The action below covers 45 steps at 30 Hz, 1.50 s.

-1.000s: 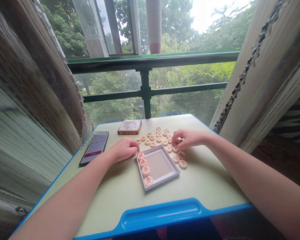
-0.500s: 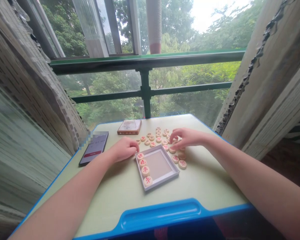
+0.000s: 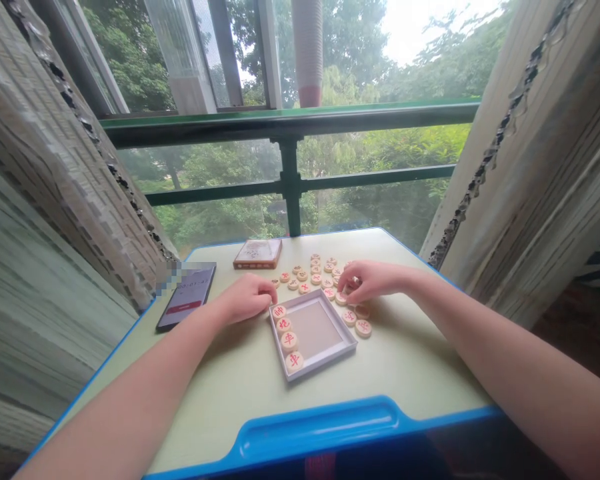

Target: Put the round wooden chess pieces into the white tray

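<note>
Green table (image 3: pixel 260 387) carries phone (image 3: pixel 186 303), box (image 3: pixel 258 254), tray (image 3: pixel 323 362); left hand (image 3: pixel 247 298) fisted beside tray, right hand (image 3: pixel 373 279)'s grip pinched on scattered pieces (image 3: pixel 310 275).

Right hand (image 3: pixel 375 279) on chess pieces (image 3: pixel 316 279)

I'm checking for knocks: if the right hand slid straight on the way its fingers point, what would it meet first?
Most likely the loose wooden pieces lying just beyond its fingertips; the right hand points left across them. It may already touch one; depth is unclear.
</note>
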Motion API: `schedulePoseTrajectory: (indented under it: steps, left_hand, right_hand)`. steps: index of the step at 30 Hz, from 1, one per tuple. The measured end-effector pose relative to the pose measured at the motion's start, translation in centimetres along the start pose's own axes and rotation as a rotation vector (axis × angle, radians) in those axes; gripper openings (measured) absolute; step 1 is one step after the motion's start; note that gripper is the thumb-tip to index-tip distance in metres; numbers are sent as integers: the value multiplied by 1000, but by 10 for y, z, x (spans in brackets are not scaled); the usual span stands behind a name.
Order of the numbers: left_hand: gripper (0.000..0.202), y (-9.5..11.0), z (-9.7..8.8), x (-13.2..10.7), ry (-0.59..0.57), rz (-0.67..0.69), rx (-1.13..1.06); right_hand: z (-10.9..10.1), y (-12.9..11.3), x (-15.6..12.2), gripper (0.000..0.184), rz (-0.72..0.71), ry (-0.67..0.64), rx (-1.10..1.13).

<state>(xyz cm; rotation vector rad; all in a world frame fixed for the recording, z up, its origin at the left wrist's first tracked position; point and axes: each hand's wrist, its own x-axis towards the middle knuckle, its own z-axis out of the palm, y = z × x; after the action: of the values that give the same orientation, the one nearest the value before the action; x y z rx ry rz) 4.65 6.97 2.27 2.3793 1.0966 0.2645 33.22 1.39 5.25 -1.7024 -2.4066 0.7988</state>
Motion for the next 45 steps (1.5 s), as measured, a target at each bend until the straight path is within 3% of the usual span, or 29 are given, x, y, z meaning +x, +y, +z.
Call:
schedulePoseTrajectory:
  steps: [16, 20, 25, 30, 34, 45]
  left_hand:
    - [25, 2, 0, 0, -3, -6, -26]
    - [26, 1, 1, 0, 1, -6, -35]
    - [27, 0, 1, 1, -4, -5, -43]
    - [25, 0, 0, 1, -3, 15, -34]
    - [27, -1, 0, 2, -4, 25, -42]
    - [27, -1, 0, 0, 1, 69, -16]
  right_hand:
    - [0, 3, 0, 31, -5, 12, -1]
    - [-2, 3, -1, 29, -30, 96, -36]
    - [5, -21, -5, 23, -203, 303, -21]
    - [32, -57, -10, 19, -479, 291, 7]
    - [50, -72, -10, 13, -626, 319, -58]
    - [65, -84, -12, 16, -721, 313, -82]
